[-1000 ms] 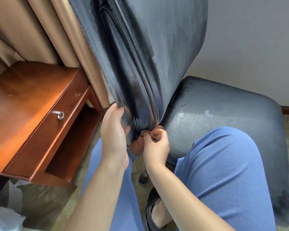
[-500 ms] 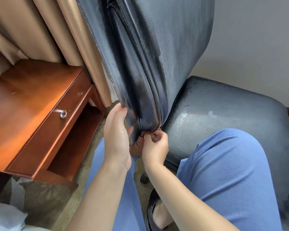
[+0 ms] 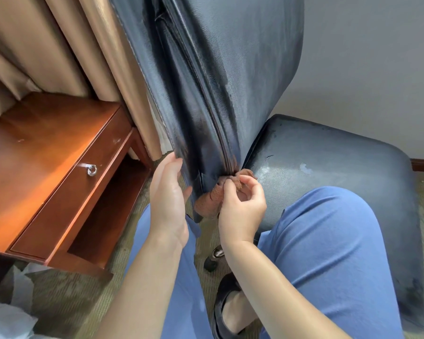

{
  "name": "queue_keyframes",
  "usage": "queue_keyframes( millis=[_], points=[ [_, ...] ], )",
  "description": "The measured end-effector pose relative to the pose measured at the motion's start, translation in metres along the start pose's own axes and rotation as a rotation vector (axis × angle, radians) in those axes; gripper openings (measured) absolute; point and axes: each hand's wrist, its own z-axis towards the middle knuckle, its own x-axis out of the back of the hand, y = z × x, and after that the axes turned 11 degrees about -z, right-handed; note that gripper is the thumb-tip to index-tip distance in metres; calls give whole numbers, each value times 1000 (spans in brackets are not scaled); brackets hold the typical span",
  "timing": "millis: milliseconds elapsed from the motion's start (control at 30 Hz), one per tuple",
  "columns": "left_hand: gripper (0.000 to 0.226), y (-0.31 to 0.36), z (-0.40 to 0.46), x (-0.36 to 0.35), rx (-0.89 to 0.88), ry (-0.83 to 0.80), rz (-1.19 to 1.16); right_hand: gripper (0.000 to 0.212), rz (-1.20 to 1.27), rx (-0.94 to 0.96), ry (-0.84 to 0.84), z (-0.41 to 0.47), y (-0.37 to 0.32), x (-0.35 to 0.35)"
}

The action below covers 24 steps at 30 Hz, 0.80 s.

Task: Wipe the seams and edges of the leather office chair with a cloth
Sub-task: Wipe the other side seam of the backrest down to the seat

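Observation:
The dark leather chair's backrest [image 3: 218, 77] rises in the middle, with a seam running down its side edge. Its worn seat [image 3: 328, 162] lies to the right. My right hand [image 3: 240, 204] pinches a small brown cloth [image 3: 213, 199] against the bottom of the seam, where backrest meets seat. Part of the cloth bunches below my fingers. My left hand [image 3: 168, 196] lies flat with straight fingers against the backrest's left edge, thumb toward the leather.
A wooden side table [image 3: 42, 155] with a ring-pull drawer stands at the left, beige curtains [image 3: 66, 50] behind it. My knee in blue trousers [image 3: 328, 253] rests on the seat. A chair caster [image 3: 213, 260] and my black shoe [image 3: 225, 309] are on the carpet below.
My right hand has shifted slightly right and down at the seam's base, and more of the cloth shows below the fingers. My left hand stays on the backrest edge.

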Motion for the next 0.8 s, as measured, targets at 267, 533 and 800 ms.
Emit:
queue_keyframes(
  millis=[267, 533, 800],
  points=[
    [33, 0, 0, -1, -3, 18, 21, 20, -201, 348, 61, 5, -5, 0],
    [33, 2, 2, -1, -18, -15, 39, 20, -326, 390, 121, 6, 14, -7],
    [34, 5, 6, -2, -15, -7, 59, 16, -336, 250, 62, 8, 19, -12]
  ],
)
